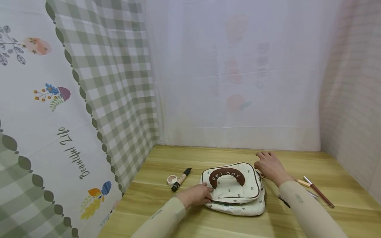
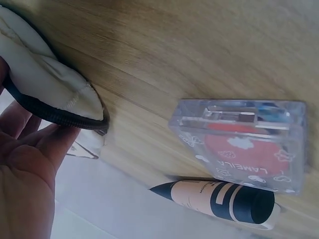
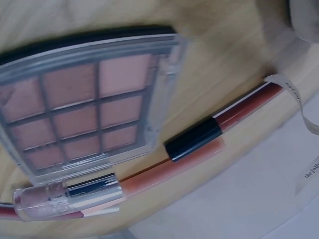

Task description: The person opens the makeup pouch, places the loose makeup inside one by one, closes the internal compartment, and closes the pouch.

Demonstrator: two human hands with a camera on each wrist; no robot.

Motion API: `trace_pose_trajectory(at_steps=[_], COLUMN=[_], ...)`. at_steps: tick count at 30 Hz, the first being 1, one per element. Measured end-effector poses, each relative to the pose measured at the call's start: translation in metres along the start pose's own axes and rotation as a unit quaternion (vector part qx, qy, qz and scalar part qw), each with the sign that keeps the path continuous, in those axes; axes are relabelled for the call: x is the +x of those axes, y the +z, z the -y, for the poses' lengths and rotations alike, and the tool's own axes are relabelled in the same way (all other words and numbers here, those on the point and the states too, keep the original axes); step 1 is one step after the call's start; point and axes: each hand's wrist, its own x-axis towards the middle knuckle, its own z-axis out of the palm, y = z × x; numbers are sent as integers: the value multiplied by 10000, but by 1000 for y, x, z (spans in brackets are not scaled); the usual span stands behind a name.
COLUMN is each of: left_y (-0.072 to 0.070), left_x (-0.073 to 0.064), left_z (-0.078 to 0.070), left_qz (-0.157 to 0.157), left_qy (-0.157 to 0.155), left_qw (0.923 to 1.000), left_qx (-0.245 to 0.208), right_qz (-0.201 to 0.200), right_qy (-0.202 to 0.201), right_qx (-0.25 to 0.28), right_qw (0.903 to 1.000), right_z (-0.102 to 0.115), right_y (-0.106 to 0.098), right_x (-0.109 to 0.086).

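Note:
A cream zip pouch (image 1: 229,195) with a brown "MELODY" patch and small dark bow prints lies on the wood-patterned table. My left hand (image 1: 197,194) pinches its left edge by the dark zip (image 2: 60,117), thumb and fingers on opposite sides. My right hand (image 1: 269,168) is at the far right corner of the pouch, fingers loosely bent and apart from the thumb; the right wrist view does not show it. Beside the left hand lie a clear compact (image 2: 244,154) with pink inside and a beige tube with black ends (image 2: 219,199).
Right of the pouch are lip gloss tubes (image 3: 249,107) and a brown pencil-like stick (image 1: 322,195). A clear-lidded palette (image 3: 75,107) of pink-brown pans shows in the right wrist view, near a printed ribbon (image 3: 294,94). Cloth hangings (image 1: 238,72) enclose the table.

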Motion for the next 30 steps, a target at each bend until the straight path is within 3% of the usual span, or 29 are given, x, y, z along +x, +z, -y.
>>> trace_pose_trajectory(at_steps=[8, 12, 21, 26, 30], left_y=[-2, -1, 1, 2, 2], left_x=[2, 2, 3, 2, -2], left_z=[-2, -2, 1, 3, 7], left_qz=[71, 73, -28, -240, -381], left_qy=[89, 48, 66, 184, 108], left_qw=[9998, 9998, 9999, 9995, 9991], left_qx=[141, 166, 84, 62, -133], right_qz=[-367, -501, -35, 0, 38], right_qy=[-212, -91, 376, 347, 275], right_qx=[414, 661, 764, 768, 765], right_qw=[9982, 9965, 9964, 9964, 9967], right_z=[0, 4, 7, 8, 8], right_y=[-4, -7, -3, -2, -4], right_x=[19, 26, 18, 13, 10])
